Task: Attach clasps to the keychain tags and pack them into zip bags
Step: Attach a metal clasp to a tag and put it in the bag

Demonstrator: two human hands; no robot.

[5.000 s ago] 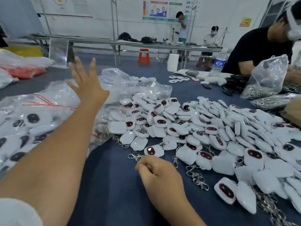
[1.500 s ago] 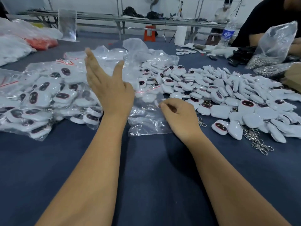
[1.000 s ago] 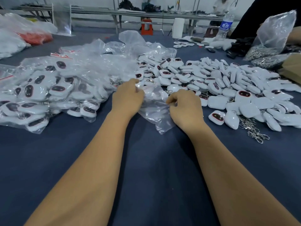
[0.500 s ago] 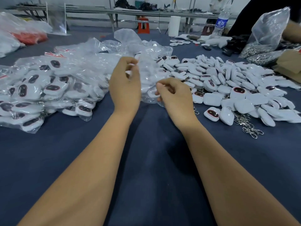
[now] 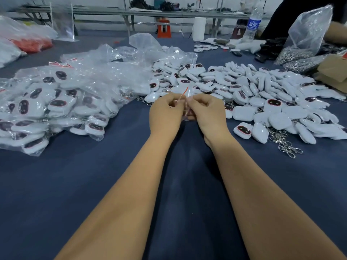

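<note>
Both hands, left and right, are now pinching one empty zip bag lifted off the centre-frame pile, fingers clamped on its mouth, so I'm readying it for a loose tag at right.

You have one view only, from the camera on your head, so no second view overlaps it. It looks forward and down along your forearms across the dark blue table, wide-angled enough that the edges bend. Your left hand and right hand sit close, near the middle of the frame. The far edge takes in a water bottle and a long bench against the back wall.
</note>
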